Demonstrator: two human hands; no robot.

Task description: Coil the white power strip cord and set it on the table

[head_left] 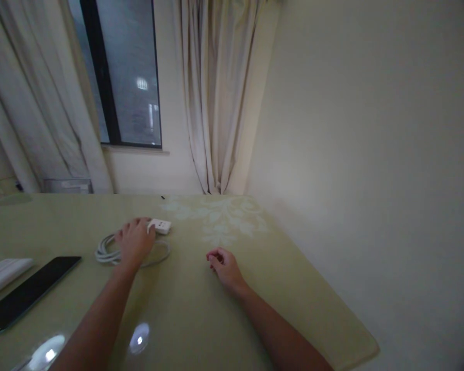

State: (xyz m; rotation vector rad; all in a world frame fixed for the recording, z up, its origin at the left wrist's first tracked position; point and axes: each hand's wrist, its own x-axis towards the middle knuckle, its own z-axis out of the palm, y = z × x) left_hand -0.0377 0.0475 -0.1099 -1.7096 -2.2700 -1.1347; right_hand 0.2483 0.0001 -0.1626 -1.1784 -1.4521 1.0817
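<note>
Likely light, rigid power strip (161, 225) on counter (201, 309), floppy coiled cable (104, 253) attached; best taken by the block's long sides; left hand (133, 242) draped over it, grip impossible to tell; right hand (224, 267) curled, empty

Dim, yellowish light; the dark glass window (119, 72) shows night. Two lamp reflections glare on the glossy pale-green tabletop (189, 314). The left hand (133, 242) casts a faint shadow. Soft focus, darkened corners.
</note>
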